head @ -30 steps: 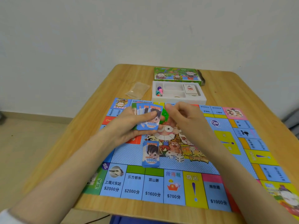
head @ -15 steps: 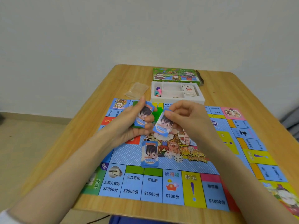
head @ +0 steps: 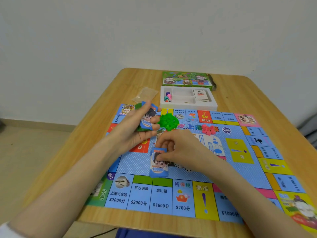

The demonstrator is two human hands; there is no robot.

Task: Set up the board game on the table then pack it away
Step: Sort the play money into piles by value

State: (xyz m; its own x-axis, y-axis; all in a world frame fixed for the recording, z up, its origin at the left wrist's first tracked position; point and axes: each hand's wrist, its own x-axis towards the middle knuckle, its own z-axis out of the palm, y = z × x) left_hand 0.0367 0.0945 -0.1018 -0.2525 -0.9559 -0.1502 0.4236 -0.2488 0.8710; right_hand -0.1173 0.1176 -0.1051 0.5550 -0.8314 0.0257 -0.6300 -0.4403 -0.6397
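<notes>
The colourful game board (head: 240, 169) lies flat on the wooden table (head: 240, 93). My left hand (head: 137, 131) grips a stack of blue 10000 play-money notes (head: 147, 119) above the board's left side. My right hand (head: 180, 146) pinches the top of a blue note on the small pile of notes (head: 158, 167) lying on the board near its front. A heap of green houses (head: 167, 121) and a few pink pieces (head: 208, 130) sit on the board's far middle. Dice (head: 178, 165) show partly under my right hand.
A white plastic tray (head: 188, 104) with pawns (head: 167, 97) and a card deck (head: 200, 95) stands beyond the board. Behind it lies the green game box (head: 186, 79). A clear plastic bag (head: 145, 94) lies left of the tray. The wall is close behind the table.
My right hand has drawn a blue note off the stack in my left hand and carried it down onto the pile on the board. The green houses are now uncovered.
</notes>
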